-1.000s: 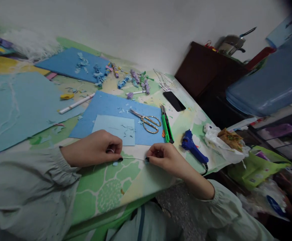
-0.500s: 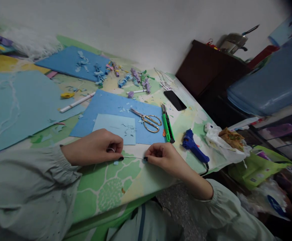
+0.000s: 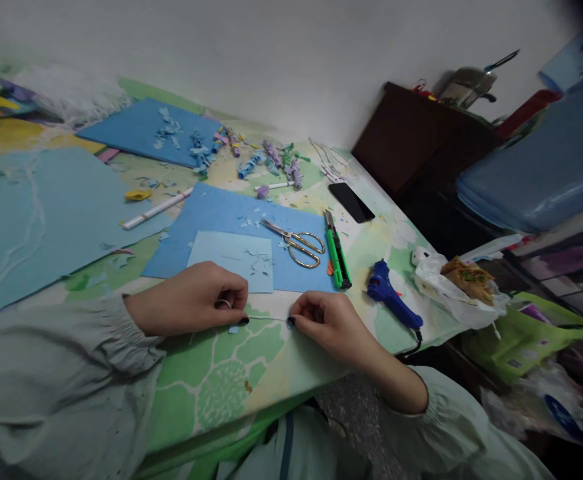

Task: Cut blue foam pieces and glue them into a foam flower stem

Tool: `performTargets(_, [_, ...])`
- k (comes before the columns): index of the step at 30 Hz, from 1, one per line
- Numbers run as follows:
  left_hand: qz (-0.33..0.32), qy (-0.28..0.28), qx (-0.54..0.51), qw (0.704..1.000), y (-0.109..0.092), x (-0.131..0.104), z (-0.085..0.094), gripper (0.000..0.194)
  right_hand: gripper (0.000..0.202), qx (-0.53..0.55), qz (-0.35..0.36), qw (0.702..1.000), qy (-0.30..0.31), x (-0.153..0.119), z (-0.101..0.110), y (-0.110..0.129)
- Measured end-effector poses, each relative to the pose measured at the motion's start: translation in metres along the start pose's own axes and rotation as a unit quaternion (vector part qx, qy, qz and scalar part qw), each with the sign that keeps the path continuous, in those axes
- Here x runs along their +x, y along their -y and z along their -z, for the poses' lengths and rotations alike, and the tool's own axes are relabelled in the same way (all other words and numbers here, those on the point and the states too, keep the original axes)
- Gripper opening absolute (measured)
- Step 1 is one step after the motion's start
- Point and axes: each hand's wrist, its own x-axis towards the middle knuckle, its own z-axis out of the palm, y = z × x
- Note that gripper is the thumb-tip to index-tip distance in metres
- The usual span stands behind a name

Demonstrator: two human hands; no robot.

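Note:
A thin white string (image 3: 267, 318) runs taut between my two hands, low over the front of the table. My left hand (image 3: 206, 300) pinches one end between thumb and finger, and a loop of string shows inside its curled fingers. The other end is pinched by my right hand (image 3: 324, 319), where a bit of blue shows at the fingertips. Beneath the left thumb is a small blue paper piece (image 3: 233, 329). Just beyond the hands, a light blue sheet (image 3: 221, 250) with cut scraps lies on a larger blue foam sheet (image 3: 211, 203). Gold-handled scissors (image 3: 296, 241) rest on that foam sheet.
A green utility knife (image 3: 338, 250) and a blue glue gun (image 3: 394, 293) lie to the right. Behind them is a black phone (image 3: 351, 202). Fringed paper rolls (image 3: 271, 157) sit along the back. Wrapped food (image 3: 466, 280) stands by the right edge; a white stick (image 3: 156, 209) lies left.
The view has shifted slightly, so everything sits a little lower in the picture. Both hands keep their pinch on the string, with hardly any movement.

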Motion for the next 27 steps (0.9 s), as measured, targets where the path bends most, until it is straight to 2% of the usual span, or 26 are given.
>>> performTargets(6, [0.002, -0.002, 0.003, 1.0, -0.002, -0.001, 0.001, 0.015, 0.011, -0.06, 0.042, 0.997, -0.032, -0.006, -0.004, 0.001])
performTargets(10, [0.003, -0.005, -0.017, 1.0, -0.002, -0.001, 0.0, 0.015, 0.01, -0.031, 0.057, 0.997, -0.037, -0.007, -0.005, -0.001])
performTargets(12, [-0.003, -0.026, -0.038, 0.999, -0.002, -0.001, 0.0, 0.014, 0.01, 0.014, 0.055, 0.998, -0.038, -0.008, -0.004, -0.003])
performTargets(14, [-0.015, -0.07, -0.05, 0.996, -0.001, -0.001, -0.001, 0.016, 0.008, 0.055, 0.047, 0.997, -0.04, -0.01, -0.003, -0.004])
performTargets(17, [-0.047, -0.116, -0.03, 0.992, -0.003, 0.001, -0.006, 0.022, 0.007, 0.072, 0.047, 0.995, -0.046, -0.013, -0.001, -0.006])
performTargets(22, [-0.091, -0.097, 0.06, 0.989, -0.015, 0.009, -0.021, 0.02, 0.007, 0.031, 0.074, 0.994, -0.08, -0.015, 0.003, -0.009])
performTargets(27, [-0.114, -0.058, 0.091, 0.988, -0.027, 0.015, -0.032, 0.013, 0.01, -0.033, 0.105, 0.989, -0.097, -0.015, 0.006, -0.014])
